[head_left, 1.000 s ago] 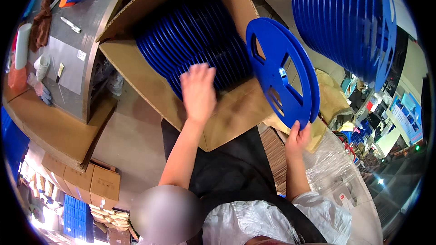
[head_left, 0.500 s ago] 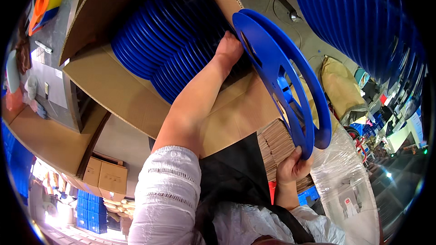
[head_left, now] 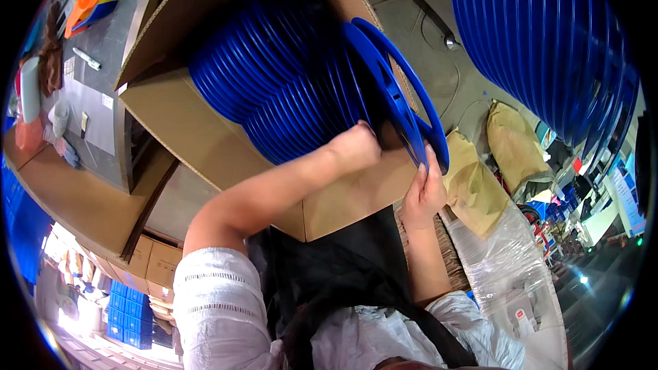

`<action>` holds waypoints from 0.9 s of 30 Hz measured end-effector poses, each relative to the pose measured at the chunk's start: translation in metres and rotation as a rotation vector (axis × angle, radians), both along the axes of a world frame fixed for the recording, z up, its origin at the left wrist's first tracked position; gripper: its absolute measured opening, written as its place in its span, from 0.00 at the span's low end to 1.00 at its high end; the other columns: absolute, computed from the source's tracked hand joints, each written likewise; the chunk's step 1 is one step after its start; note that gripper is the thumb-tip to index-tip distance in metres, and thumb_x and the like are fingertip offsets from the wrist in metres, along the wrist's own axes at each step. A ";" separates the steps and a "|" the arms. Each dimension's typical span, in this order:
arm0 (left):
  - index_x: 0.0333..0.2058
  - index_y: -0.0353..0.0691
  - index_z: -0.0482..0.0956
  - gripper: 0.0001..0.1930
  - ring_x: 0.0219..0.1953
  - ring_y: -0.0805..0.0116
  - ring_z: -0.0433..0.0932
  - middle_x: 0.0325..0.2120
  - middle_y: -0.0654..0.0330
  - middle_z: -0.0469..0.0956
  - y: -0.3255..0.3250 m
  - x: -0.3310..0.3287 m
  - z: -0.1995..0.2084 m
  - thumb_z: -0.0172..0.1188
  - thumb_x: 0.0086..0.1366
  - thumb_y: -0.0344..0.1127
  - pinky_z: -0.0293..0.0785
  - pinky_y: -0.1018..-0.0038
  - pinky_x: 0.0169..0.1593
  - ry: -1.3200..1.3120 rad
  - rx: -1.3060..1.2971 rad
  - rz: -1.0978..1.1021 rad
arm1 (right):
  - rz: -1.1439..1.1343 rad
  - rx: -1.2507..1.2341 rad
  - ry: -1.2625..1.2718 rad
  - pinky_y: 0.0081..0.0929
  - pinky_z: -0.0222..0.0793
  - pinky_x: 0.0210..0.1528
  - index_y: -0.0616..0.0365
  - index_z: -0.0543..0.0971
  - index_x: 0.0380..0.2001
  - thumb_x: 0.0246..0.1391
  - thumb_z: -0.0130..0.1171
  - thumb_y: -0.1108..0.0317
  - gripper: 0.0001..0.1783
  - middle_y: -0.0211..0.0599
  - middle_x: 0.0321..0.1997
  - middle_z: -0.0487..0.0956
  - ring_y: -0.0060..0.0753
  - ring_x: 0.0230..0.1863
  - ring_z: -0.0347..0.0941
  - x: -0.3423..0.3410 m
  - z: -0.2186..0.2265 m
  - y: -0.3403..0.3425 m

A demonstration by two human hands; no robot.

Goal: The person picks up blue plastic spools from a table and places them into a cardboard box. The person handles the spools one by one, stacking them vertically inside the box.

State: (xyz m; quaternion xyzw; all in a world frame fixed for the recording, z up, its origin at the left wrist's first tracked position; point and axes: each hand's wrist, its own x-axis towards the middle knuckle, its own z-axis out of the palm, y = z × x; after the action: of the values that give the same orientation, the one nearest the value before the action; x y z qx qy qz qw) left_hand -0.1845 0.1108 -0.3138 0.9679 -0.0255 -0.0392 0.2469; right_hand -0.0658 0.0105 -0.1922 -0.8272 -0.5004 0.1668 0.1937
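Note:
A blue plastic reel (head_left: 373,55) with two slotted flanges stands tilted at the right edge of an open cardboard box (head_left: 329,212). My right hand (head_left: 426,188) pinches the lower rim of this reel, thumb and fingers closed on it. Inside the box, blue reels (head_left: 274,96) are packed on edge in two rows. My left hand (head_left: 356,145) is curled closed over the near end of the right row, beside the reel's lower part. Its fingertips are turned away, so what they grip, if anything, is hidden.
More blue reels (head_left: 534,34) are stacked at the upper right. Left of the box is a grey worktable (head_left: 103,116) with a marker (head_left: 87,59) and an orange-yellow tape dispenser (head_left: 89,0). Brown paper sacks (head_left: 514,144) and a plastic-wrapped stack (head_left: 507,267) lie at right.
The reel in my right hand has moved up and left, closer over the box's edge. My left hand has come down toward me from the far part of the reel row.

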 end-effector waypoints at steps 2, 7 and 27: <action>0.20 0.43 0.80 0.05 0.23 0.66 0.76 0.17 0.64 0.77 -0.007 -0.011 0.016 0.58 0.47 0.36 0.66 0.71 0.28 -0.071 0.011 0.033 | -0.020 0.014 0.000 0.30 0.72 0.53 0.69 0.71 0.56 0.63 0.49 0.77 0.19 0.50 0.54 0.78 0.43 0.50 0.78 -0.002 -0.003 0.007; 0.21 0.42 0.82 0.06 0.27 0.66 0.76 0.21 0.62 0.78 -0.010 -0.031 0.070 0.58 0.48 0.36 0.67 0.71 0.34 -0.042 -0.042 0.049 | -0.013 0.005 0.007 0.29 0.70 0.55 0.69 0.70 0.57 0.63 0.48 0.77 0.19 0.49 0.56 0.76 0.40 0.52 0.76 -0.003 0.005 0.008; 0.19 0.42 0.80 0.07 0.28 0.65 0.73 0.19 0.61 0.75 -0.026 -0.033 0.132 0.56 0.48 0.36 0.67 0.72 0.40 -0.319 -0.144 0.159 | -0.043 -0.023 0.849 0.41 0.51 0.71 0.69 0.62 0.64 0.60 0.54 0.54 0.37 0.53 0.69 0.63 0.48 0.71 0.58 -0.003 0.012 0.002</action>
State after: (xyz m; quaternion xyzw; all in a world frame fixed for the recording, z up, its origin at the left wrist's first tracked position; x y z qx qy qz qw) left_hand -0.2177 0.0852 -0.1816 0.9406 0.0095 0.1361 0.3108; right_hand -0.0685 0.0127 -0.1802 -0.6973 -0.3570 0.4943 0.3770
